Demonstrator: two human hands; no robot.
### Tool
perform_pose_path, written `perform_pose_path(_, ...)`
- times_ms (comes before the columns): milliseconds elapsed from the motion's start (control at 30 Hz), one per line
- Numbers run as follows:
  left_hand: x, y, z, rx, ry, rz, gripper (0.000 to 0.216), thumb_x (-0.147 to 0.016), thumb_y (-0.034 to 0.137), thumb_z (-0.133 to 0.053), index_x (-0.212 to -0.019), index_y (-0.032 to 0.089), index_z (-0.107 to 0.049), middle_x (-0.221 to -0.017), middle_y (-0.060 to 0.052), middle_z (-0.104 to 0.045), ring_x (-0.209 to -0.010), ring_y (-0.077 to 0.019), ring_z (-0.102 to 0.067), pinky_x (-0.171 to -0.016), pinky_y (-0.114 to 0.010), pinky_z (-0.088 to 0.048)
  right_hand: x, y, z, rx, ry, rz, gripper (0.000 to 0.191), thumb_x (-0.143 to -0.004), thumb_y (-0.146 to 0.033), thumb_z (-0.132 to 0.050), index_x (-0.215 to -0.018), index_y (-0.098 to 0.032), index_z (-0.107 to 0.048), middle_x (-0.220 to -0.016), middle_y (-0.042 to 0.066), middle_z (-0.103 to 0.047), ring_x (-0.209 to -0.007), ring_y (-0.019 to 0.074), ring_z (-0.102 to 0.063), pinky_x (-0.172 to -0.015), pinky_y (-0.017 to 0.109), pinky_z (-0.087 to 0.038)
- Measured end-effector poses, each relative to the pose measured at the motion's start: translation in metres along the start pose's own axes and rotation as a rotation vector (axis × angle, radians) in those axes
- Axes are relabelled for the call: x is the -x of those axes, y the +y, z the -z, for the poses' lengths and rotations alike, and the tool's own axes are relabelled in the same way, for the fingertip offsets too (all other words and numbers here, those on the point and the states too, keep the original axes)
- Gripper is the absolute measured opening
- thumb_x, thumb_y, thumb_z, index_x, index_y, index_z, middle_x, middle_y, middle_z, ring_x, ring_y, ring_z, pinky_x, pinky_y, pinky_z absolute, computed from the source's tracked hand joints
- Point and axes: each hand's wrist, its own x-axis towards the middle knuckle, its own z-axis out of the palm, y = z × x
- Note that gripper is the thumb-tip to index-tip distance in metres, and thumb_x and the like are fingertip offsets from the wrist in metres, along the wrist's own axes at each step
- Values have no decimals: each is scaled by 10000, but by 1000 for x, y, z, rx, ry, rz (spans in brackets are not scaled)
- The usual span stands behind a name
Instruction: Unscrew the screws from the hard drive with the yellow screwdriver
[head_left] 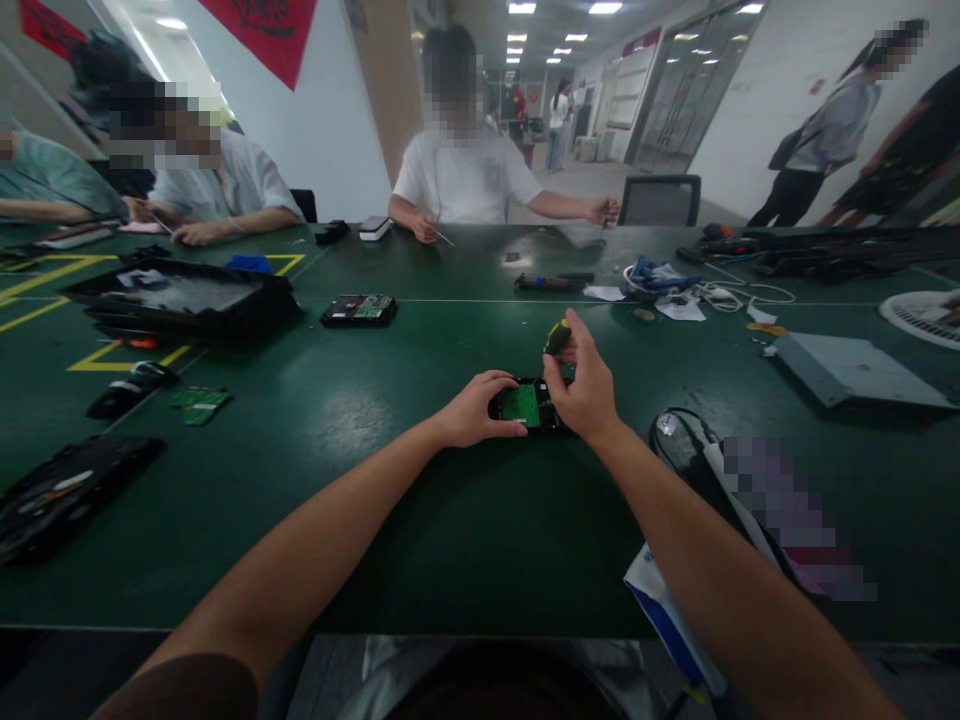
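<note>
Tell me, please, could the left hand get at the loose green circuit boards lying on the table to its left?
Probably yes: bare table lies between the left hand and the circuit boards, with nothing in the way, though the hand holds the hard drive.

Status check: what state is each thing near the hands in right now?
drive: flat on the table, green board up.
screwdriver: roughly upright over the drive, tip hidden.
left hand: gripping the drive's left end.
right hand: closed on the screwdriver.
second drive: flat, board up, untouched.
loose boards: flat, untouched.
</note>
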Motion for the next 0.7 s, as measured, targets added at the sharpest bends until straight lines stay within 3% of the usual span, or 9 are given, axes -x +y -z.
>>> perform_pose_path(100,0,2,1,-4,-2,13,836,-765,629,-854,-1442,206,-606,-1564,-175,-519,-1478,-365,-481,-1249,-546,-412,0,0,0,-3,-15,-10,785,-1027,-254,-553,-1714,-353,-187,-1537,113,-600,-1132,290,-741,-964,505,-673)
perform_pose_path(367,1,3,1,2,-7,16,841,-765,631,-852,-1441,195,-607,-1570,-182,-511,-1472,-367,-483,-1243,-545,-417,0,-1,2,-9,14,-18,724,-1001,-336,-653,-1655,-351,-341,-1384,114,-659,-1024,293,-752,-890,539,-696)
perform_pose_path(567,1,4,0,6,6,8,803,-759,600,-859,-1423,219,-618,-1564,-170,-529,-1474,-374,-488,-1238,-569,-413,1,-3,-1,-23,-8,-34,743,-1024,-325,-596,-1687,-351,-262,-1545,129,-584,-1054,291,-767,-964,543,-673)
perform_pose_path(700,1,4,1,2,3,5,820,-762,618,-853,-1430,207,-613,-1564,-169,-525,-1474,-370,-487,-1238,-552,-423,1,-2,-1,-32,6,-41,746,-1022,-327,-594,-1687,-363,-257,-1542,120,-584,-1078,300,-762,-946,540,-680)
